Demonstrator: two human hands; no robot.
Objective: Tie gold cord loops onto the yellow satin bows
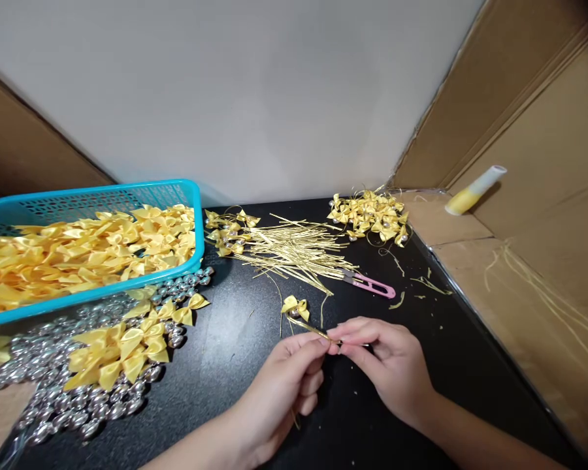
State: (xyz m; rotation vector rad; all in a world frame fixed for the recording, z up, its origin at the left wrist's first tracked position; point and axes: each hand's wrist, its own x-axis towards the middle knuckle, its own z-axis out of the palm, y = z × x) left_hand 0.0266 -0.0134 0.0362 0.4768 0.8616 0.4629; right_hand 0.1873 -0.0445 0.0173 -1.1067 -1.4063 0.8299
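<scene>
My left hand (pixel 290 373) is closed, its thumb and forefinger pinching a gold cord (pixel 308 327). The thumb and fingers of my right hand (pixel 389 362) pinch at the same cord, the fingertips of both hands nearly meeting. Just beyond the left fingertips, a yellow ribbon bow (pixel 295 305) with a small silvery bead hangs at the far end of the cord. The exact spot between the fingertips is partly hidden. A thin loose end dangles below my left hand. Past the bow lies a pile of cut gold cords (pixel 298 248), with pink-handled snips (pixel 372 285) at its right side.
At left stands a turquoise basket (pixel 200 225) of yellow bows. Silvery beads (pixel 112 405) and loose bows (pixel 127 352) lie before it. Beaded bows form one cluster (pixel 228 232) near the basket and another (pixel 370 215) back right. Cardboard walls and a yellow-white tube (pixel 475 190) stand right.
</scene>
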